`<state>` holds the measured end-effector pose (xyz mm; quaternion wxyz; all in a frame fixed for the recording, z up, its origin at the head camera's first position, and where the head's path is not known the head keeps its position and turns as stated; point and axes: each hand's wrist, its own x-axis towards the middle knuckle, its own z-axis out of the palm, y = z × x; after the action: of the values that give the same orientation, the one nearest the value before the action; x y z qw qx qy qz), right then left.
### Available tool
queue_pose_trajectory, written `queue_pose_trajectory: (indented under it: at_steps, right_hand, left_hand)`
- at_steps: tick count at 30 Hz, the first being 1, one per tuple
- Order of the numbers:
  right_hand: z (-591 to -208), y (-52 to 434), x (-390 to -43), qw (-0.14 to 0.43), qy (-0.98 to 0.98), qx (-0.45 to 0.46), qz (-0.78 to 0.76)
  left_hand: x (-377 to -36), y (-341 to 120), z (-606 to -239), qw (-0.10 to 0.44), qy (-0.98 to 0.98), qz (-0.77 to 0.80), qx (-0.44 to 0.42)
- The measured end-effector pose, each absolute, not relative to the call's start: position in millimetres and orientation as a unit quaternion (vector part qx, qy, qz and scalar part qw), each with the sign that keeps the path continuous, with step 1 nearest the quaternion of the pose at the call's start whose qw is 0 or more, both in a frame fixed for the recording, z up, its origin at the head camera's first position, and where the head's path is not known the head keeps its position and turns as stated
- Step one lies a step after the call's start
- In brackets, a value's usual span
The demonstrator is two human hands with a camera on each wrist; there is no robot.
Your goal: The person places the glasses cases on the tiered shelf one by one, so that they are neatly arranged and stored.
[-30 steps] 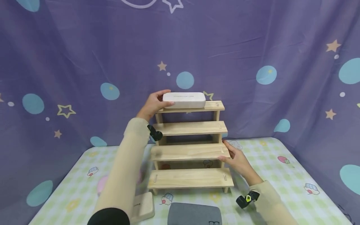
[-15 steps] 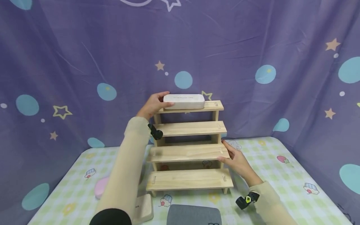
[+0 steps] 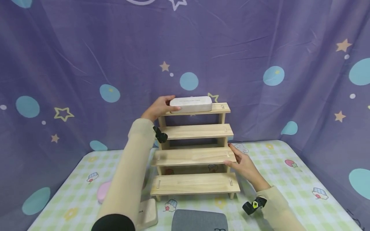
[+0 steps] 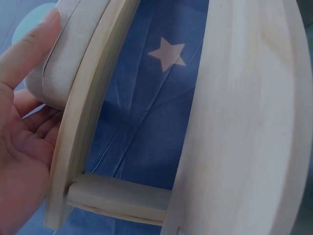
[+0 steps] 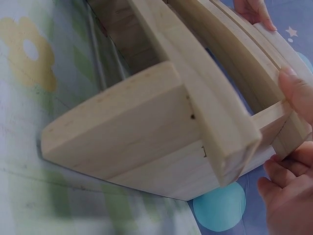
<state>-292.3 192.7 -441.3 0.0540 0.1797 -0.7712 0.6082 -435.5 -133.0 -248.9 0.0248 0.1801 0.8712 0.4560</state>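
A white case (image 3: 191, 104) lies flat on the top step of a four-step wooden rack (image 3: 196, 157), toward the left end of that step, at the far middle of the scene. The left hand (image 3: 158, 108) holds the case's left end: the thumb lies over the top edge and the fingers curl round the end, as the left wrist view also shows, where the case (image 4: 66, 58) sits on the plank with the thumb (image 4: 24, 54) against it. The right hand (image 3: 243, 164) rests at the right end of the rack's third step down, fingers fairly straight and touching the wood; the right wrist view shows its fingertips (image 5: 296, 90) against the plank's end, not wrapped round anything.

The rack stands on a tabletop (image 3: 289, 179) covered with a pale green checked cloth printed with small cartoon figures. On the near side, just in front of the rack, lies a grey case (image 3: 199, 220) cut by the lower edge of the head view. To its left a beige case (image 3: 148, 213) lies near the left sleeve (image 3: 127, 173), and a pink case (image 3: 102, 192) lies farther left, partly hidden by that sleeve. A purple cloth backdrop (image 3: 86, 48) with stars and blue dots hangs behind.
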Motion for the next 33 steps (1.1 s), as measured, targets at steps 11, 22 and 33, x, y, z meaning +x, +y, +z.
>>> queue_pose_trajectory:
  at_steps: [11,22,33]
  right_hand:
    - [-442.4,190.1,-292.7,0.053,-0.773,0.179,0.606]
    - [-438.9,193.0,-290.2,0.052,-0.777,0.185,0.600]
    - [-438.7,191.4,-289.3,0.050,-0.782,0.180,0.594]
  left_hand:
    - [-430.2,-140.8,-249.0,0.013,0.841,0.508,0.186]
    - [-399.8,-191.9,-259.1,-0.058,0.768,0.602,0.210]
    - [-336.7,-235.7,-307.5,-0.059,0.753,0.611,0.238]
